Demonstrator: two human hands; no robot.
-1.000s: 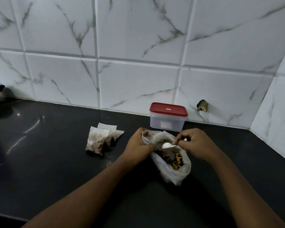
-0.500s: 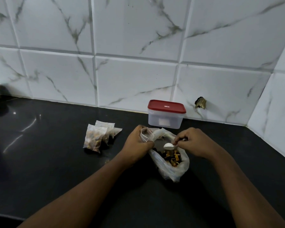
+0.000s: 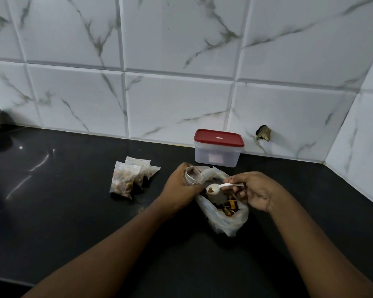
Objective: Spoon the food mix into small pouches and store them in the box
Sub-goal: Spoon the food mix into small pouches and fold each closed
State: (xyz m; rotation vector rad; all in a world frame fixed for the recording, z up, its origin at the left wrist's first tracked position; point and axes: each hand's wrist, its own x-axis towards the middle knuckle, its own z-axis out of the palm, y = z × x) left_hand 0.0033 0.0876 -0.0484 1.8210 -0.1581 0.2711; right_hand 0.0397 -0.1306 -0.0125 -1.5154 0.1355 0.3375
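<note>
White spoon [image 3: 218,187] pinched level by right hand [image 3: 254,190]; left hand [image 3: 179,188] clutches small pouch [image 3: 192,175].

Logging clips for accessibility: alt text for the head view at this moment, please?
A person's right hand holds a white spoon over an open plastic bag of food mix, while the left hand grips a small pouch. Filled pouches lie left on the black counter; a closed red-lidded box stands behind.

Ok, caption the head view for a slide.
Right hand holds a spoon of mix over the bag, beside the pouch in the left hand.
</note>
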